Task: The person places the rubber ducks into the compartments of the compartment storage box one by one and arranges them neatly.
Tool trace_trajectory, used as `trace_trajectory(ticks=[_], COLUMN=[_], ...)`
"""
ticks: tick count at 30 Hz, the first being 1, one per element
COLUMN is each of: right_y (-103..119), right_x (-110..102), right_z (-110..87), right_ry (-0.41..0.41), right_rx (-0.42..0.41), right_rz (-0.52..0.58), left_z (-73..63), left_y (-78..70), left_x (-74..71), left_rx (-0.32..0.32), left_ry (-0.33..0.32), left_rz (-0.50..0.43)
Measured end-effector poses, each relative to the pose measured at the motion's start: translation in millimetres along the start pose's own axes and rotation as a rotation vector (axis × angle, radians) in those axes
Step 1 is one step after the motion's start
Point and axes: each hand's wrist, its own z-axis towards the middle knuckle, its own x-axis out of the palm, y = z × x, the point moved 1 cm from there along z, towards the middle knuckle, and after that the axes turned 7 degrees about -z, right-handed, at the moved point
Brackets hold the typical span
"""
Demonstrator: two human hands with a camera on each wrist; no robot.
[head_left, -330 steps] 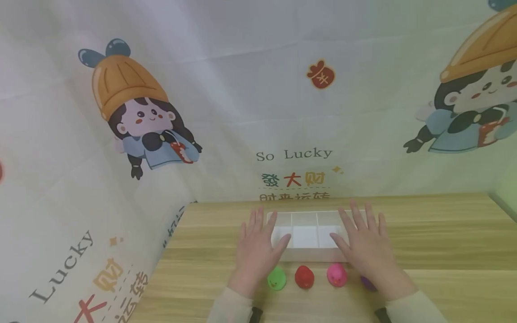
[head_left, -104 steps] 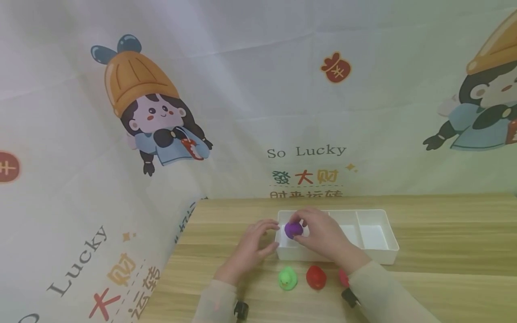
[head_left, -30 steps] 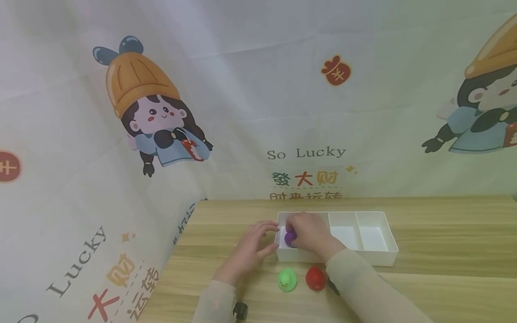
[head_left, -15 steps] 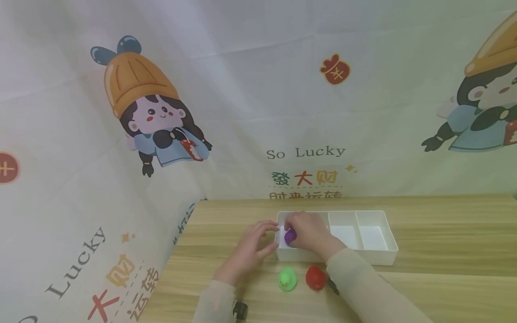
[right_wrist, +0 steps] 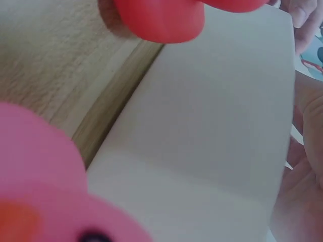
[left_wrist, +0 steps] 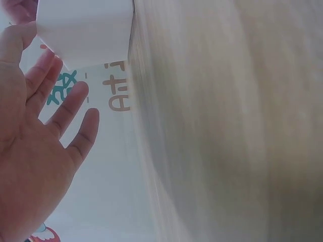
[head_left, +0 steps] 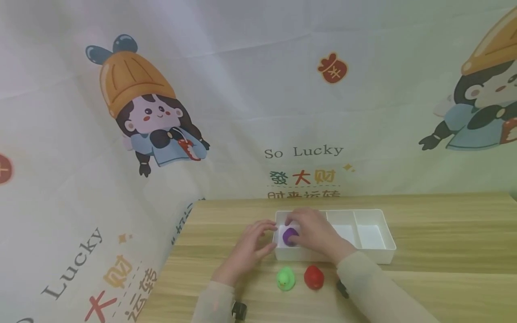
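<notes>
A white divided box (head_left: pixel 335 256) lies lengthwise on the wooden table. In its leftmost compartment sits a purple toy duck (head_left: pixel 289 237). My right hand (head_left: pixel 317 231) reaches over the box from the right, its index finger lifted off the duck and its thumb overlapping the duck's right side. At the box's left end, my left hand (head_left: pixel 246 249) touches the wall with its fingertips and thumb. The left wrist view shows the fingers (left_wrist: pixel 65 111) of that hand relaxed beside the box's end.
A green toy duck (head_left: pixel 286 279) and a red toy duck (head_left: pixel 314 277) stand in front of the box. A pink duck (right_wrist: pixel 45 201) shows in the right wrist view; the right sleeve hides it in the head view. A printed cloth (head_left: pixel 242 112) hangs behind the table.
The purple duck has gone from the right end of the row into the leftmost compartment. Over the last half second my right fingers have spread from it. My left hand has stayed at the box.
</notes>
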Motion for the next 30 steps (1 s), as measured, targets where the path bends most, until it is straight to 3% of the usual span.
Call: trace_trajectory(ticks=[8,18,30], right_y=[1,-1,-12], right_x=[-15,-24,-29], right_z=[-6.4,-18.6,-35.2], right_ry=[-0.047,-0.147,-0.174], right_rx=[0.043,0.023,0.044], right_rz=[-0.005,0.051,0.073], left_z=[0.6,0.5,0.4], left_y=[1.2,2.7,2.2], left_x=[0.9,1.0,1.9], left_rx=[-0.006,0.014,0.009], left_ry=[0.0,-0.016,-0.021], left_rz=[-0.004,-0.001,0.003])
